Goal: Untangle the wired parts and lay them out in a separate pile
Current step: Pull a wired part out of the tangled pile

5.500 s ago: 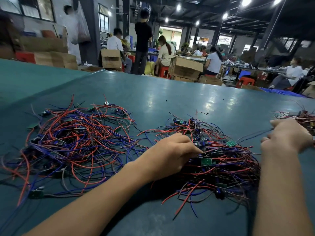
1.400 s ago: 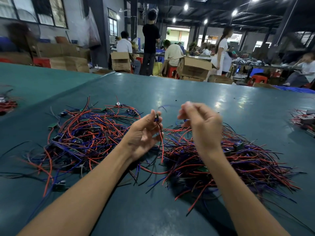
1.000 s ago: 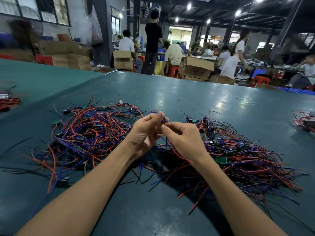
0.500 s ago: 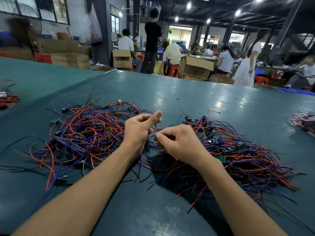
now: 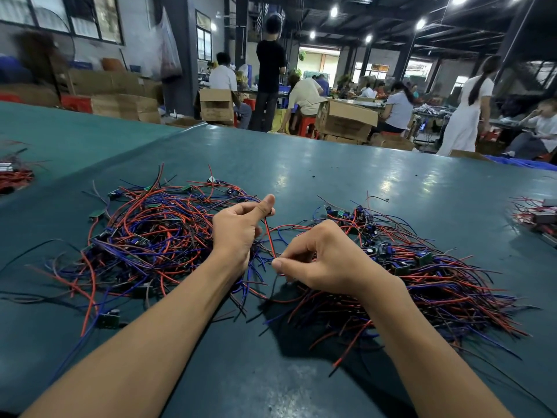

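Nearest, two bare forearms (image 5: 144, 351) reach in over the near edge of the table (image 5: 301, 164). The right hand (image 5: 330, 260) has its fingers curled, thumb and forefinger pinching the lower end of one red wire (image 5: 269, 235). The left hand (image 5: 238, 227), just beyond and left of it, has its thumb raised and pinches the same wire's upper end, so the wire runs straight and steeply between the two. The left heap (image 5: 144, 236) is wired parts: red and blue leads with small green boards, heavily knotted, toward the left edge. The right heap (image 5: 428, 276) is the same stock with its leads lying more nearly parallel, toward the right edge. The hands work in the gap between the two heaps. One small pile (image 5: 535, 214) sits at the right edge and a second small pile (image 5: 15, 176) at the left edge, both well apart. Beyond the far edge are cardboard boxes (image 5: 346, 119) and seated workers (image 5: 304, 96). The step in hand, by judgement, is drawing one part free of the tangle. The next move calls for a steady pull along the wire, easing snags, then setting it on the separate pile. Which pile that is cannot be told.
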`<state>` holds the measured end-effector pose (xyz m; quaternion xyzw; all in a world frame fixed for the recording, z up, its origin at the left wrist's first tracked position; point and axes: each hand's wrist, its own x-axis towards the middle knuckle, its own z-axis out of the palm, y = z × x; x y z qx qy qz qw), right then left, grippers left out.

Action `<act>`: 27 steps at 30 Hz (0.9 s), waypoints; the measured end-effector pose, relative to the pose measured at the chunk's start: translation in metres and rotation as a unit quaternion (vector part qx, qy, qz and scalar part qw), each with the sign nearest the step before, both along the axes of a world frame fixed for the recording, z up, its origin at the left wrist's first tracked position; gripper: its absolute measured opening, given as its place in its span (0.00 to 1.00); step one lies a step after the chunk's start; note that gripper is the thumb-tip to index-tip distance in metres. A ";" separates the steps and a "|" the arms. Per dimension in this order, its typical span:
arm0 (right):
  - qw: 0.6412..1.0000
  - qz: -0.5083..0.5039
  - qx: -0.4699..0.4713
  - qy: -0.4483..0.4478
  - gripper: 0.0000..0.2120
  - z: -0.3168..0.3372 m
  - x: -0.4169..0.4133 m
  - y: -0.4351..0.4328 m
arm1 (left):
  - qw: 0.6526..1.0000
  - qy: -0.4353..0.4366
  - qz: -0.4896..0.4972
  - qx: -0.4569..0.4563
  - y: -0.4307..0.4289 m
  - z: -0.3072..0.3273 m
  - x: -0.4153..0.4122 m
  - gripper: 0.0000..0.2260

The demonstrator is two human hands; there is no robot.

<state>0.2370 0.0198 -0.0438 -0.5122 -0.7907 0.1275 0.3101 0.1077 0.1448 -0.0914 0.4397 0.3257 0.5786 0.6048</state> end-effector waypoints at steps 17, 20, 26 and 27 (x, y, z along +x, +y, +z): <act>0.929 -0.256 0.244 0.106 0.29 -0.004 -0.001 0.005 | 0.948 -0.107 -0.296 -0.038 -0.010 0.015 -0.006 0.16; 0.931 -0.256 0.243 0.094 0.28 -0.005 -0.003 0.006 | 0.940 -0.103 -0.323 -0.029 -0.011 0.014 -0.007 0.18; 0.934 -0.247 0.240 0.098 0.27 -0.008 -0.001 0.008 | 0.931 -0.098 -0.352 -0.001 -0.012 0.013 -0.008 0.16; 0.934 -0.244 0.240 0.100 0.28 -0.009 -0.001 0.009 | 0.931 -0.098 -0.353 0.002 -0.012 0.013 -0.008 0.16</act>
